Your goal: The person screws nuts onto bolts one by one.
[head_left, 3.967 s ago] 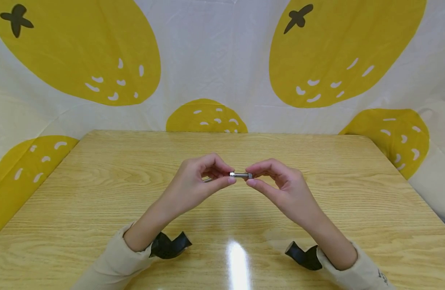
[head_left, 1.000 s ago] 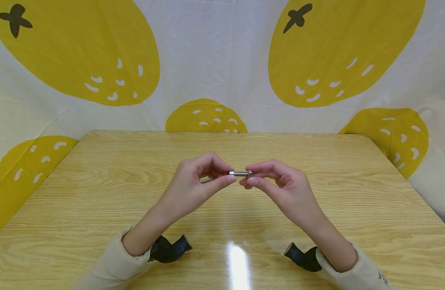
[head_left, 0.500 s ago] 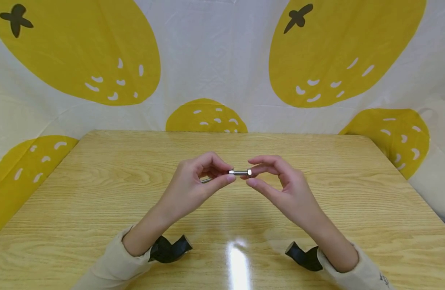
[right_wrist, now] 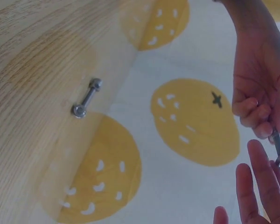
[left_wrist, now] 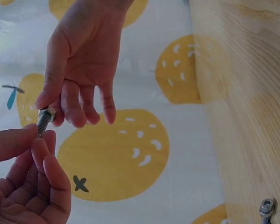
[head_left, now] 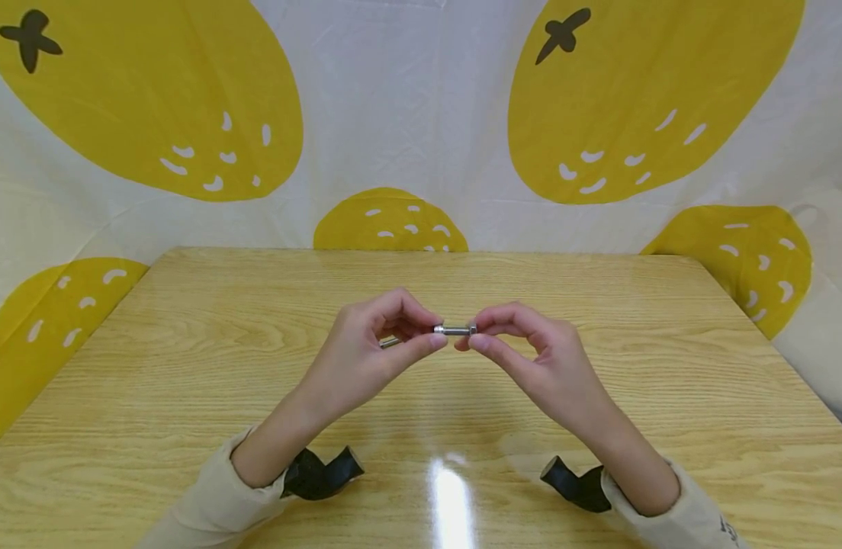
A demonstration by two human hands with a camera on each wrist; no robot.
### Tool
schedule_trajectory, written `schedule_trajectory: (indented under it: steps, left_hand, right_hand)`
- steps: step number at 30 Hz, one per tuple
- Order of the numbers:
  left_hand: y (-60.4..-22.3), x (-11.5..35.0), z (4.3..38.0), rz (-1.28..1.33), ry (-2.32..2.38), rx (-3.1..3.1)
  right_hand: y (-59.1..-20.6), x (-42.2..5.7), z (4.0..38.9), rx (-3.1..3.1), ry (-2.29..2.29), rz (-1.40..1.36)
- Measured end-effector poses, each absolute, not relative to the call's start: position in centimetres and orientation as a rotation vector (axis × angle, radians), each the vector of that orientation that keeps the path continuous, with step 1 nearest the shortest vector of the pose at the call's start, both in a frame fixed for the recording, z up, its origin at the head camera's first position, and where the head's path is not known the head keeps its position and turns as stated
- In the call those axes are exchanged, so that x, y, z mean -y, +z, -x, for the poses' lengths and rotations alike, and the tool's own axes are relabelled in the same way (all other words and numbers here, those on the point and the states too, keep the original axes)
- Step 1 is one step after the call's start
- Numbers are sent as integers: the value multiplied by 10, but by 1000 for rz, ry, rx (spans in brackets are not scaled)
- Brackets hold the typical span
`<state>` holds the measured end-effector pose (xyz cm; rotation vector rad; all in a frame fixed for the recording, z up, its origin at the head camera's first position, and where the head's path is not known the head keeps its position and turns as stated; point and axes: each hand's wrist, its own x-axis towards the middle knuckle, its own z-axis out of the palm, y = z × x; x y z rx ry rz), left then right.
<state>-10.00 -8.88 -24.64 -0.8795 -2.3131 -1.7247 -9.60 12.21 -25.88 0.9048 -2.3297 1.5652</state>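
In the head view, my left hand (head_left: 373,343) pinches one end of a metal bolt (head_left: 456,331) between thumb and index finger. The bolt lies level above the table, its shank bare between the two hands. At its right end sits a hex nut (head_left: 473,329), which my right hand (head_left: 531,347) pinches with thumb and index finger. The left wrist view shows the bolt's thread (left_wrist: 43,125) between the fingertips. My left fingers mostly cover the left end. A second bolt (right_wrist: 87,97), with a nut on it, lies on the table, partly hidden behind my left hand in the head view.
The wooden table (head_left: 256,305) reaches back to a white cloth (head_left: 407,99) printed with yellow fruit. Black curved mounts (head_left: 323,471) stick out of both sleeves above the table's near part. Light glares off the near tabletop.
Half a second ago my right thumb and index finger were spread apart around the nut; now they pinch it again. My left hand keeps its hold and has hardly moved.
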Motion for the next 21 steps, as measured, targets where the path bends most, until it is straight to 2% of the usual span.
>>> schedule_trajectory:
  steps: [11,21]
  left_hand:
    - [-248,88,100,893,-1715,2304]
    - [-247,88,99,895,-1718,2304]
  right_hand:
    - [-262,-122,96,2405,1405,-835]
    - [-258,-122,94,2305,1476,-985]
